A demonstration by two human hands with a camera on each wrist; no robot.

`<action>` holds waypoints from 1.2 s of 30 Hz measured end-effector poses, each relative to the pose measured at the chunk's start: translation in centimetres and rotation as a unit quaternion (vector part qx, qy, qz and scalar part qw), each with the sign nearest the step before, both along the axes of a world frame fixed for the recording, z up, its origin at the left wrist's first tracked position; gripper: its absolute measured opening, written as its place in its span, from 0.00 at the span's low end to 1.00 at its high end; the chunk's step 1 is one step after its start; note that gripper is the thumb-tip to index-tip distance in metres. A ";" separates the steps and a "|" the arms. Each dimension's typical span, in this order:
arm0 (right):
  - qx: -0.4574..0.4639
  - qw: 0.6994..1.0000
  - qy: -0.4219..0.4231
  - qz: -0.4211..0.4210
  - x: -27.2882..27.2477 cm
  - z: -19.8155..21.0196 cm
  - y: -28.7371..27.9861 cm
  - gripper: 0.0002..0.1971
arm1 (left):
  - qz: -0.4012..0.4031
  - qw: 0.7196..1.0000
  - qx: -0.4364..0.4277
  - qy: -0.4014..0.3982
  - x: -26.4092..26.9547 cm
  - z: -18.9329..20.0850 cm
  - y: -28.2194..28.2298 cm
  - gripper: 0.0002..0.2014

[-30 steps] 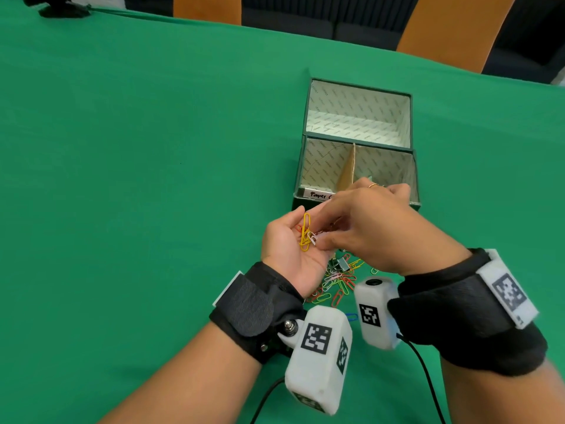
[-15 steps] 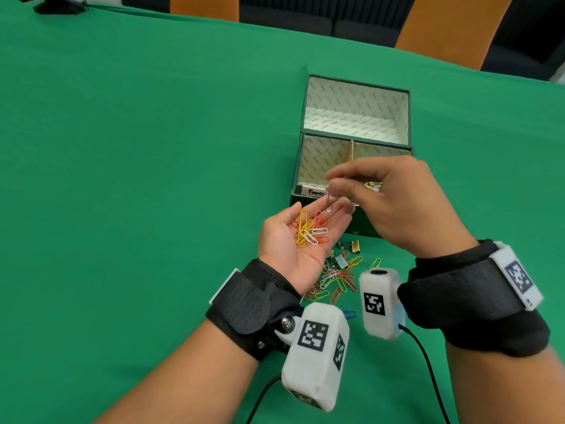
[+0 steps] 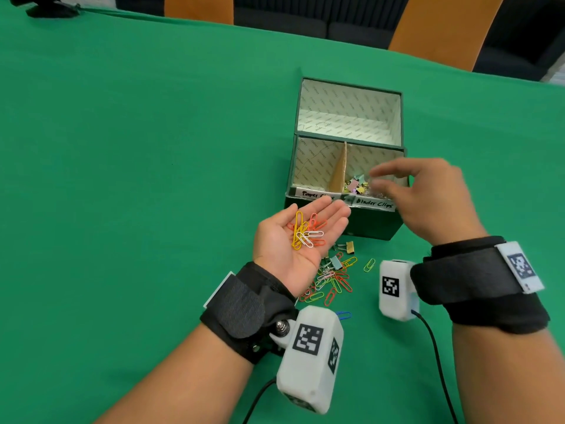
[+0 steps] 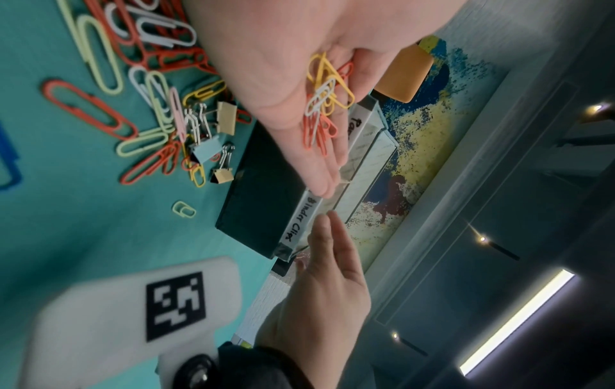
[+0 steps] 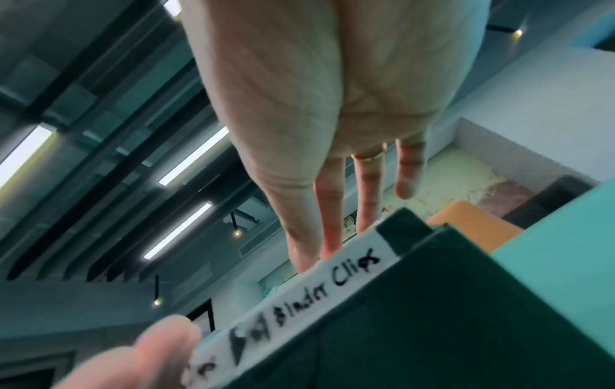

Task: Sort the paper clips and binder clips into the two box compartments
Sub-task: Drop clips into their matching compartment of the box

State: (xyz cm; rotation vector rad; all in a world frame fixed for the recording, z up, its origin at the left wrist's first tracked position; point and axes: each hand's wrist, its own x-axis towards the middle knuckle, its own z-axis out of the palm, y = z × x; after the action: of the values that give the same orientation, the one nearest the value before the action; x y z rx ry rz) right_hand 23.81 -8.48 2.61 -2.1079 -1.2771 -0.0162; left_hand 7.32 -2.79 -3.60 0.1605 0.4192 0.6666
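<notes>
Now a small heap of paper clips (image 3: 307, 232), yellow, orange-red and white, is carried on the flat, upturned palm of the left hand (image 3: 293, 240), whose fingers are held straight, just in front of the green box (image 3: 371, 223). The right hand (image 3: 428, 197) is spread above the compartment labelled "Binder Clips" (image 3: 374, 203), its fingers loose and apart, nothing being held. Pastel binder clips (image 3: 354, 185) are seen in that right compartment, beside the cardboard divider (image 3: 339, 169). Loose clips (image 3: 331, 278) are left scattered on the green table (image 3: 137, 179) under the left wrist.

Only from the left wrist view can three binder clips be told apart in the pile (image 4: 206, 136); the box's contents are shown by the head view alone. From the right wrist, little beyond the label (image 5: 319, 294) and the blurred fingers (image 5: 369, 189) is shown.

Half a second ago the right fingers were pinched together near the left palm; they have since been carried over the box and opened.
</notes>
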 end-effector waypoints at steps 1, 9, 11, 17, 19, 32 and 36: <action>-0.025 1.000 -0.010 0.005 -0.2 0.1 -0.1 0.05 | 0.001 1.000 0.002 0.000 0.0 0.0 0.0 0.24; -0.131 0.978 -0.001 0.164 -4.1 2.6 -0.7 0.07 | 0.024 0.999 0.028 0.002 0.1 0.2 0.0 0.23; -0.173 0.967 -0.002 0.188 -5.1 2.6 -0.7 0.13 | 0.021 0.999 0.043 0.017 0.2 0.2 -0.1 0.24; -0.220 0.956 -0.056 0.187 -8.0 1.0 0.4 0.20 | 0.043 0.998 0.013 0.037 0.3 -0.1 -0.1 0.22; -0.212 0.957 -0.074 0.181 -8.7 0.3 0.8 0.15 | 0.043 0.998 -0.009 0.040 0.1 -0.1 -0.2 0.25; -0.096 0.946 0.205 0.232 -6.0 1.8 0.0 0.13 | 0.037 0.999 0.036 0.004 0.1 -0.4 0.2 0.25; 0.024 0.962 0.212 0.171 -4.9 1.2 0.6 0.06 | 0.034 0.999 0.035 0.016 0.1 -0.2 0.2 0.21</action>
State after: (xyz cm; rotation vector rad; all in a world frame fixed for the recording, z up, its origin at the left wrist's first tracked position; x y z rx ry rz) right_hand 18.87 -7.90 3.77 -1.7009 -1.3321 0.5207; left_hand 7.38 -2.55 -3.77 0.2238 0.4347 0.7461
